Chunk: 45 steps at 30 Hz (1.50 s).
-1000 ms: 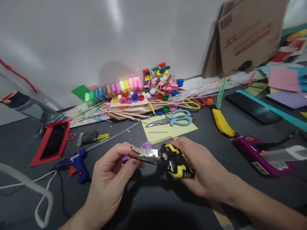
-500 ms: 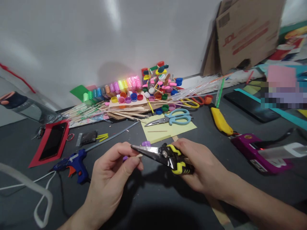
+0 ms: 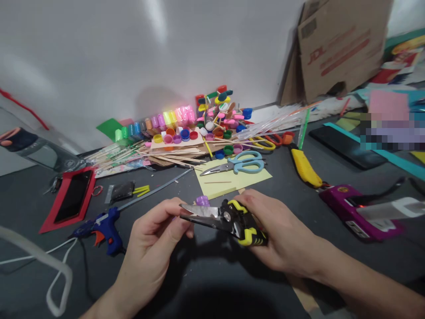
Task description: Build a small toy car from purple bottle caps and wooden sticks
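My right hand (image 3: 275,230) is wrapped round the handles of black-and-yellow snips (image 3: 229,216), whose blades point left and stand slightly apart. The blade tips reach the fingertips of my left hand (image 3: 156,239). That hand is pinched, with thumb and index finger together; what it holds is hidden behind the fingers and blades. Just beyond the blades sits a small purple cap (image 3: 202,201). Past it, light-blue-handled scissors (image 3: 247,162) and a thin stick (image 3: 218,182) lie on yellow paper (image 3: 255,178).
A blue glue gun (image 3: 111,232) and a phone on red card (image 3: 75,195) lie left. Wooden sticks (image 3: 179,155) and colourful caps fill the back. On the right are a yellow cutter (image 3: 306,168), a black phone (image 3: 348,146) and a purple device (image 3: 360,215).
The snips' blades have opened a little at my left fingertips. The pale stick end that showed between my left fingers is no longer visible.
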Available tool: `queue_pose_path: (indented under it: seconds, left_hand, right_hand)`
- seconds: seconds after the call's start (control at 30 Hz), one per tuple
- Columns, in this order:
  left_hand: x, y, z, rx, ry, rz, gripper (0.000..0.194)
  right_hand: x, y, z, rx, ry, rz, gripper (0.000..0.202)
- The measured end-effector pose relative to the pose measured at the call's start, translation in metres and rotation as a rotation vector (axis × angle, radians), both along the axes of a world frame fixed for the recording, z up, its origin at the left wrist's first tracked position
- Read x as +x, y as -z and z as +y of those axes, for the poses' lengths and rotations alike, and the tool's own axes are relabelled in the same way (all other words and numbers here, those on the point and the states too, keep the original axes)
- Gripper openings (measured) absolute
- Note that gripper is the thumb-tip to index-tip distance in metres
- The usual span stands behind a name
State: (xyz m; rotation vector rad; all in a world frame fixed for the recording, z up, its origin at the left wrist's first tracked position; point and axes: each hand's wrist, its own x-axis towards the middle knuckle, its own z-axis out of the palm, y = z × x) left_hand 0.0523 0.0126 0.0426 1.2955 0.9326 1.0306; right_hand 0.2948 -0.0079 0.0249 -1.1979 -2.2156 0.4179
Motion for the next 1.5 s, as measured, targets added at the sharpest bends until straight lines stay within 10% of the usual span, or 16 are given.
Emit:
queue_pose_path:
  seconds: [0.97, 1.5]
  left_hand:
    - [0.0021, 0.0011, -0.0015, -0.014, -0.008, 0.029, 0.029]
    - [0.0002, 0.0040, -0.0033, -0.054, -0.020, -0.061, 0.005]
  right_hand:
    - [0.0014, -0.0015, -0.0028, 0.043, 0.013, -0.024, 0.026]
    - [0.0004, 0.0002, -0.0027, -0.055, 0.000, 0.025, 0.034]
